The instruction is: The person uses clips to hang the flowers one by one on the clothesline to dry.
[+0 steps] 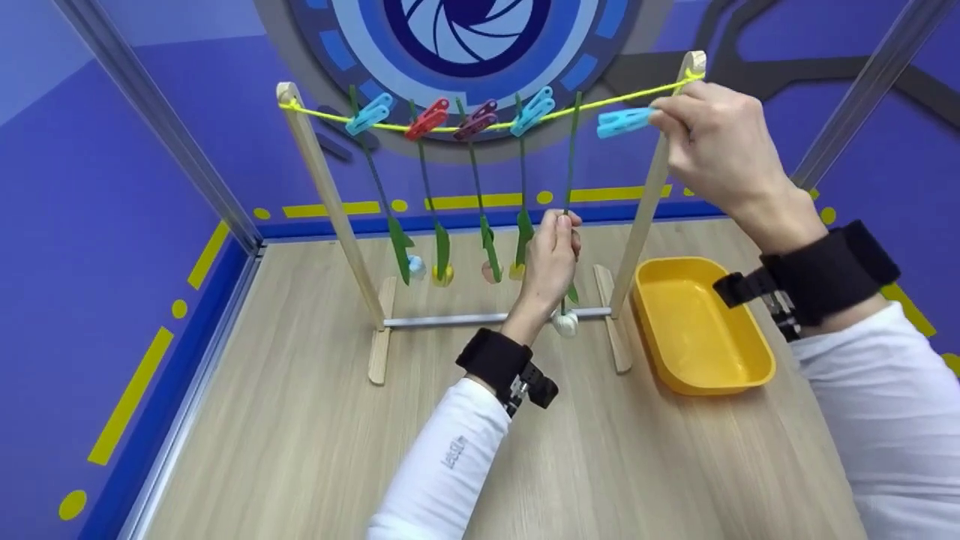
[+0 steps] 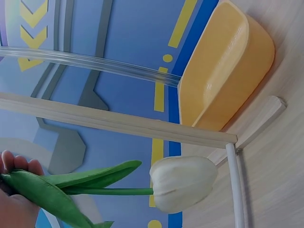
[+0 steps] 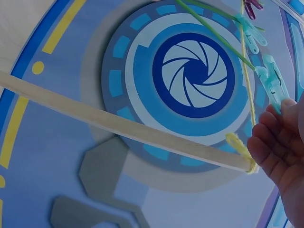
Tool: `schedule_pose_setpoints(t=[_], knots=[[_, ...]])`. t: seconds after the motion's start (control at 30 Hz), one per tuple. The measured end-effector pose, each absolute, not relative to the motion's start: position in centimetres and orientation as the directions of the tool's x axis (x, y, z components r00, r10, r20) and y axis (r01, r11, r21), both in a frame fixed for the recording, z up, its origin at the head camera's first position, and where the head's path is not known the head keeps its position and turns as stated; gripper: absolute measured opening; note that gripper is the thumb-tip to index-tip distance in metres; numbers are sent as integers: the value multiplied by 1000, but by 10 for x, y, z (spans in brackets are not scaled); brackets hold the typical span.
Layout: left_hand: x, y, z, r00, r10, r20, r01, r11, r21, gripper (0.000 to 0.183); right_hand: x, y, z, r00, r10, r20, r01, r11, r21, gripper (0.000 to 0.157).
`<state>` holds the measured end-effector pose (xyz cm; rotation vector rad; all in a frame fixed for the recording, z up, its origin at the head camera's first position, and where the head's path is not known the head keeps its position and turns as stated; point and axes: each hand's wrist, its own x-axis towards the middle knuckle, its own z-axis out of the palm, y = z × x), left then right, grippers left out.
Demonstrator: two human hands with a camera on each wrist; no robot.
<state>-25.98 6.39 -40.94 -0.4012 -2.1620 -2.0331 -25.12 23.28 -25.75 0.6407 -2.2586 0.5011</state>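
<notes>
My left hand (image 1: 551, 262) grips the green stem of a white tulip (image 2: 185, 184), which hangs head down at the right of a row of hanging flowers. The stem's upper end (image 1: 574, 120) crosses the yellow cord (image 1: 630, 96). Between thumb and finger, my right hand (image 1: 720, 142) pinches a light blue clothespin (image 1: 624, 122) by its handle end, beside the cord's right end. In the right wrist view, the clothespin's tip (image 3: 261, 73) lies close to the stem's end; whether they touch I cannot tell. Part of the tulip's stem is hidden behind my left fingers.
Several upside-down tulips hang from the cord by blue, red (image 1: 427, 120) and purple (image 1: 476, 121) clothespins. Wooden posts (image 1: 330, 195) hold the cord, joined below by a grey bar (image 1: 450, 319). A yellow tub (image 1: 705, 322) sits right of the stand. Patterned walls stand behind and beside it.
</notes>
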Motion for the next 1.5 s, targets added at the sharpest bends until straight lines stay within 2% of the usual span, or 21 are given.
schedule_pose_setpoints(t=[0.23,0.4,0.7,1.03,1.5], knots=[[-260,63,-411,-954,96,285,291,54,955,27,-262,219,-239,-651,-317,690,-552,821,-144,28],[-261,62,-411,-955,97,281,287,49,957,27,-268,212,-228,-711,-340,615,-502,858,-107,28],[-261,62,-410,-956,106,274,280,40,959,27,-273,205,-221,-774,-287,565,-444,881,-161,32],[-262,60,-411,-959,97,266,271,40,962,27,-276,198,-220,-826,-306,473,-421,893,-157,32],[-263,60,-412,-964,90,251,259,95,961,27,-284,186,-202,-928,-289,237,-324,938,-124,35]])
